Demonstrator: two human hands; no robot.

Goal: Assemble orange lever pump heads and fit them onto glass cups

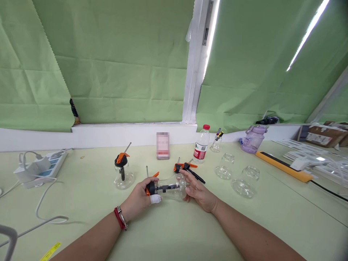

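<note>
Lying on its side between my hands is a clear glass bottle [174, 190] with a black-and-orange lid [150, 188]; a dark tube runs inside it and a thin metal spout sticks up from the lid. My left hand [138, 199], a white wrap on one finger, is closed round the lid end. At the bottle's base, my right hand [199, 192] grips it with curved fingers, some of them hidden behind the glass. Just beyond my right fingertips lie loose black-and-orange lids [187, 167] with a black tube. A similar lidded bottle [124, 174] stands upright on the left.
Two open glass bottles [225, 168] stand right, with a small jar of tools [216, 142] behind. A red-capped plastic bottle [200, 146] and a phone [162, 145] are at the back. Power strips [282, 166] with cables flank both sides; a purple jug [252, 139] stands far right.
</note>
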